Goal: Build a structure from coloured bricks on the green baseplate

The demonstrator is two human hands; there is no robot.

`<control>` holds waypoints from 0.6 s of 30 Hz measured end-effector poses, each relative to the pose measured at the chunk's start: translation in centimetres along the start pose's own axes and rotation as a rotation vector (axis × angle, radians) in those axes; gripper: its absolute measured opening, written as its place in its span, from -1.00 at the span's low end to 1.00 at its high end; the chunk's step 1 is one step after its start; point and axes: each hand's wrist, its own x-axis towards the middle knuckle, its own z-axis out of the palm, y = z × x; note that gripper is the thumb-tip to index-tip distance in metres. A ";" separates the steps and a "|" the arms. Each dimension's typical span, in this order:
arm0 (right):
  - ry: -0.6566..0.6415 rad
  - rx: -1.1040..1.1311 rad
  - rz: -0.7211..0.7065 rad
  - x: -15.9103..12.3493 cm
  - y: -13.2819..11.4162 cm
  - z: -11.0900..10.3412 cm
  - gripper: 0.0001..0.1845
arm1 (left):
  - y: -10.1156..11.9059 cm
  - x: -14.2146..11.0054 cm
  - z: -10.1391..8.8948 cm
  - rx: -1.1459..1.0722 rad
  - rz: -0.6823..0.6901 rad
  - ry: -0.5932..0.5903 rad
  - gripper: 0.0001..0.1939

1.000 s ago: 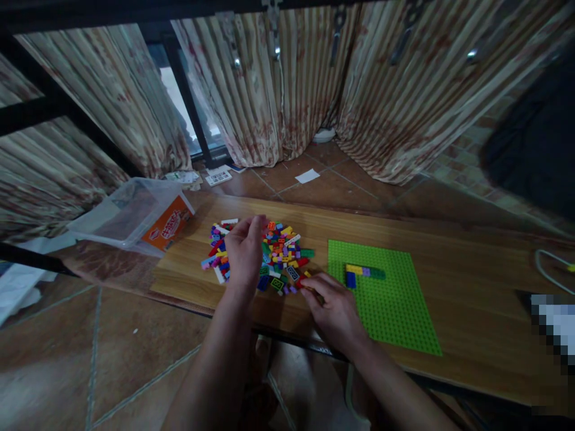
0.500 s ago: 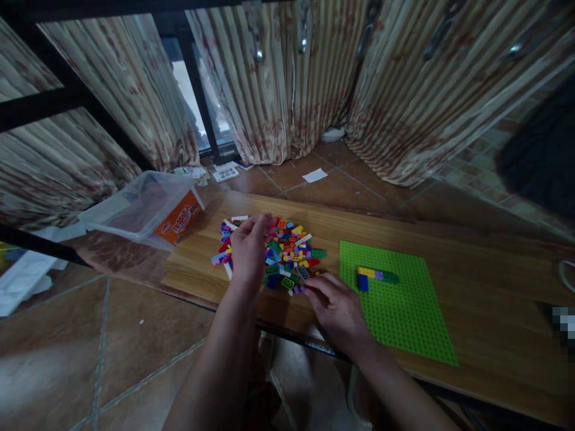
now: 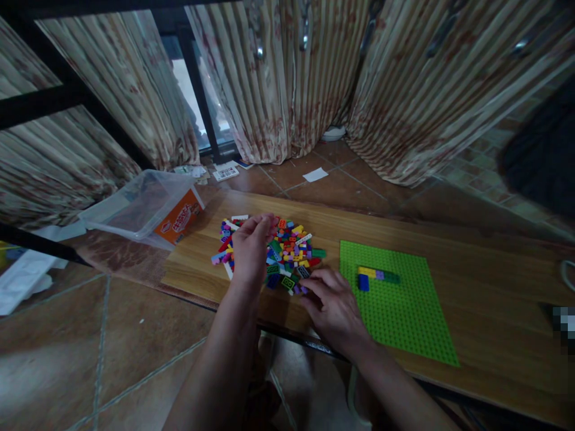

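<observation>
A heap of small coloured bricks [image 3: 291, 248] lies on a wooden board [image 3: 471, 281]. My left hand [image 3: 249, 248] hovers over the heap's left side, back up, fingers curled and pinched together; what they hold is hidden. My right hand [image 3: 335, 302] rests at the heap's near right corner, fingers bent onto the bricks there. To the right lies a green baseplate [image 3: 404, 317] with a short row of yellow, purple and green bricks and a blue brick [image 3: 363, 282] fixed on it.
A clear plastic tub [image 3: 144, 206] with an orange label lies tipped at the board's left end. Striped curtains hang behind, with papers on the tiled floor. A dark shape fills the upper right. A cable loop shows at the far right edge.
The view shifted slightly left to right early on. My right hand's fingers have curled further onto the bricks at the heap's corner. My left hand stays over the heap.
</observation>
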 end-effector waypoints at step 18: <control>-0.027 0.001 -0.041 0.7 0.3 -0.2 -0.83 | 0.0 0.1 -0.1 -0.013 -0.004 0.000 -0.85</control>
